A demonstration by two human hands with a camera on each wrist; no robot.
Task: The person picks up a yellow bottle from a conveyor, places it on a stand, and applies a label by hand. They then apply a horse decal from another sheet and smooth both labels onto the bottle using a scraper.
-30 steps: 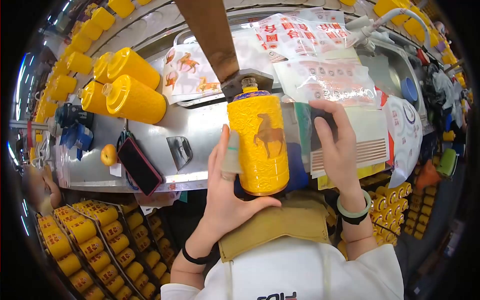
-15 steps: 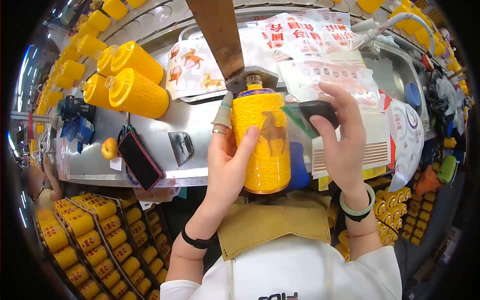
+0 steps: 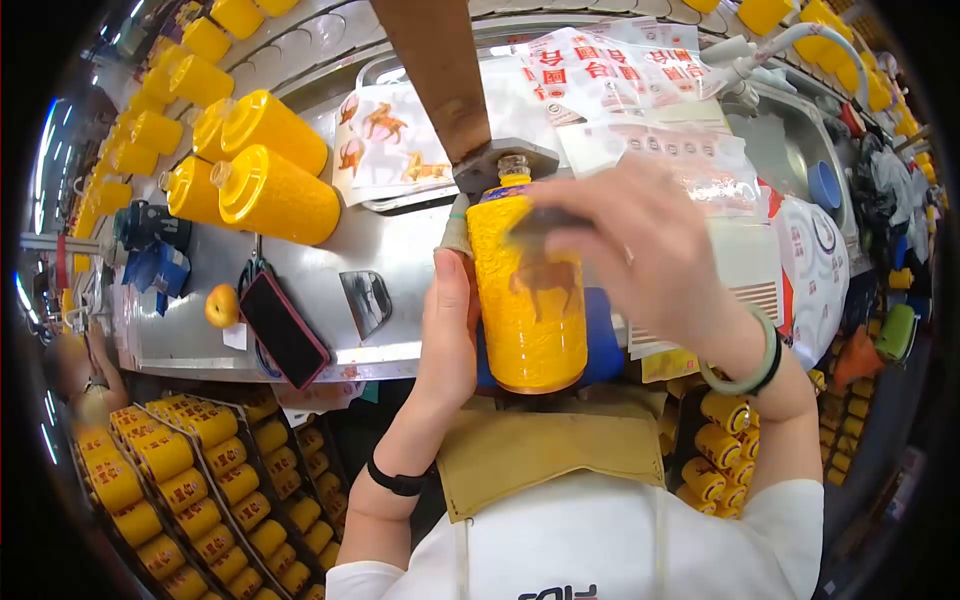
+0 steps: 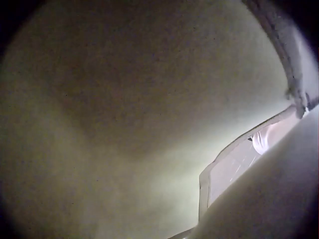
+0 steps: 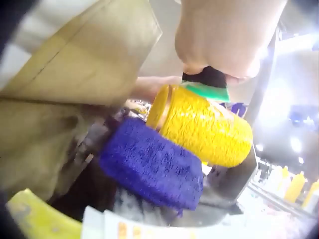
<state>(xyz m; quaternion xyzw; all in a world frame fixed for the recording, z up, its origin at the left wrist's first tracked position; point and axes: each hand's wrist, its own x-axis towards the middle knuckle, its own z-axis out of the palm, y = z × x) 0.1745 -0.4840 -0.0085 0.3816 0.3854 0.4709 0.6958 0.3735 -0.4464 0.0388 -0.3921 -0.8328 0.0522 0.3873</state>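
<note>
A yellow embossed bottle [image 3: 530, 340] with a brown horse picture [image 3: 547, 283] stands tilted below a dark metal bracket [image 3: 505, 163]. Along its left side my left hand [image 3: 450, 325] grips it, a covering on one finger. My right hand [image 3: 655, 260] pinches a dark scraper [image 3: 545, 225], blurred, over the bottle's upper part above the horse. In the right wrist view the scraper's green edge [image 5: 209, 92] lies against the yellow bottle [image 5: 204, 127], under the right hand [image 5: 224, 37]. The left wrist view shows only blurred pale surfaces.
Several yellow bottles [image 3: 280, 195] stand at the left, near a phone [image 3: 284, 330], an apple [image 3: 221, 306] and a dark-edged plate [image 3: 366, 303]. Printed sheets [image 3: 610, 65] lie behind, a sink [image 3: 775, 150] at the right. A blue sponge [image 5: 152, 164] is under the bottle.
My right hand has moved left with the scraper, from beside the bottle to over its upper front. My left thumb has shifted from the bottle's front to its left side.
</note>
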